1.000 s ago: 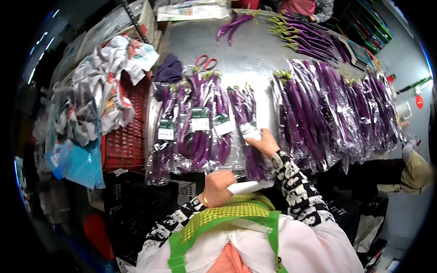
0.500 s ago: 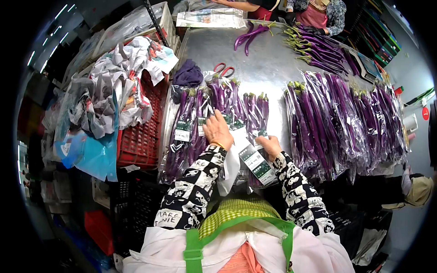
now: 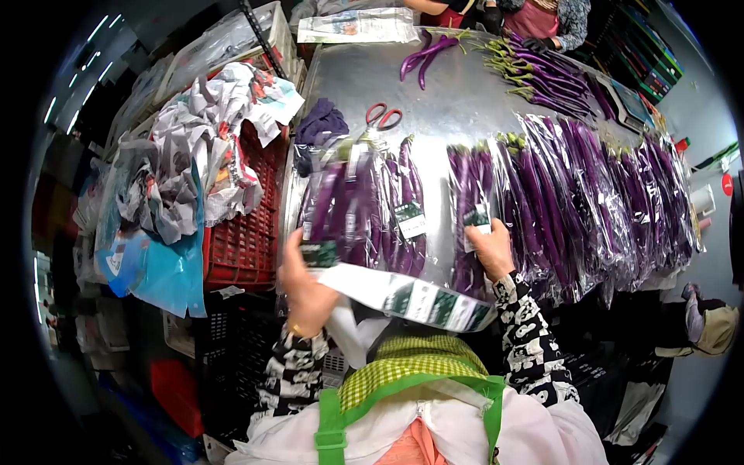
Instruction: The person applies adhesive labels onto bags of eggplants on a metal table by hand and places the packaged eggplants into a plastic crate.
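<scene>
My left hand (image 3: 306, 294), smeared by motion, is closed on the end of a strip of green-and-white labels (image 3: 411, 298). The strip trails right in front of the table edge, and a dark green label (image 3: 318, 253) shows at my fingertips. My right hand (image 3: 492, 248) pinches a clear bag of purple eggplants (image 3: 467, 182) at its green-and-white label (image 3: 478, 221). Between my hands lies another labelled bag of eggplants (image 3: 404, 186). More bagged eggplants (image 3: 345, 194), partly blurred, lie beyond my left hand.
Many bagged eggplants (image 3: 573, 209) fill the table's right side. Red-handled scissors (image 3: 383, 117) and a dark cloth (image 3: 322, 122) lie farther back. Loose eggplants (image 3: 542, 77) are by a co-worker's gloved hand (image 3: 539, 44). A red crate (image 3: 240, 240) with crumpled paper (image 3: 205, 147) stands left.
My left hand has moved left and toward me, drawing the label strip out sideways. My right hand has shifted right, and a bag of eggplants now lies farther right, against the right-hand row.
</scene>
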A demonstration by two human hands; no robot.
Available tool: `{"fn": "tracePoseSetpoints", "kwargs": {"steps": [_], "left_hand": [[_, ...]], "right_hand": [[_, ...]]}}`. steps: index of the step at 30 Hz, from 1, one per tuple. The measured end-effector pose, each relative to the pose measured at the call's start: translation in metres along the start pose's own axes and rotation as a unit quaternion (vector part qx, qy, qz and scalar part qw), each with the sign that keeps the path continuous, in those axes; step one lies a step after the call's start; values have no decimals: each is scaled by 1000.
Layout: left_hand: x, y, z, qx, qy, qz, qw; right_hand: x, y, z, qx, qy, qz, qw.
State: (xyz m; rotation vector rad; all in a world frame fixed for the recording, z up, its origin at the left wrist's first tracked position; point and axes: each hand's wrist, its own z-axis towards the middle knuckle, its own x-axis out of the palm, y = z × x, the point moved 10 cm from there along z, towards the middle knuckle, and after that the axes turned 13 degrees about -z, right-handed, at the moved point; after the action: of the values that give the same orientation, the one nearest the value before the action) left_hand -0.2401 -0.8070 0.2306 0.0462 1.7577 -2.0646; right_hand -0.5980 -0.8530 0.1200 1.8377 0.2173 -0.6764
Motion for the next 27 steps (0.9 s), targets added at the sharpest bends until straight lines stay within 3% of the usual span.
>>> {"fn": "tracePoseSetpoints", "kwargs": {"steps": [1, 3, 6, 9, 10, 11, 12, 13, 15, 16, 17, 18, 19, 21, 22, 23, 25, 27], "left_hand": [[-16, -6, -2, 59, -40, 45, 996], [-31, -2, 4, 83, -54, 63, 993], [-28, 22, 28, 55, -55, 66, 995], [-5, 84, 48, 22, -2, 3, 1000], [11, 109, 49, 16, 34, 86, 996], [29, 121, 50, 19, 68, 169, 983], [37, 126, 46, -2, 86, 228, 970], [38, 99, 39, 64, 40, 264, 962], [49, 57, 25, 222, 35, 339, 913], [53, 35, 15, 291, 43, 280, 914], [56, 25, 7, 304, 109, 229, 918], [57, 29, 0, 314, 127, 188, 922], [59, 6, -9, 331, 167, 153, 916], [73, -9, -20, 178, 268, -37, 946], [85, -24, -31, 131, 320, -141, 928], [99, -39, -42, 81, 365, -243, 895], [124, -92, -57, 134, 399, -361, 832], [151, -94, -66, 38, 406, -417, 812]], "right_hand": [[6, 6, -1, -21, 2, 4, 1000], [30, 28, -8, -36, 52, 106, 992], [83, 54, -19, -8, 124, 197, 972], [139, 41, -10, -63, 102, 38, 992], [151, 28, -8, -75, 59, -113, 989], [161, 29, -6, -96, 131, -137, 977], [169, 20, -4, -81, 207, -56, 973], [132, 38, -16, -125, 124, -88, 980], [81, 44, -21, -134, 135, -67, 979], [51, 40, -17, -135, 104, -64, 983], [3, 51, -21, -113, 78, -82, 987], [-44, 44, -7, -175, -39, -219, 959], [-103, 56, -13, -208, -149, -217, 942], [-196, 62, -13, -139, -273, -343, 888], [-227, 47, 2, -72, -298, -408, 860], [-251, 31, 15, -6, -319, -468, 824], [-262, -22, 50, 107, -176, -471, 858], [-254, -40, 72, 102, -144, -557, 812]]}}
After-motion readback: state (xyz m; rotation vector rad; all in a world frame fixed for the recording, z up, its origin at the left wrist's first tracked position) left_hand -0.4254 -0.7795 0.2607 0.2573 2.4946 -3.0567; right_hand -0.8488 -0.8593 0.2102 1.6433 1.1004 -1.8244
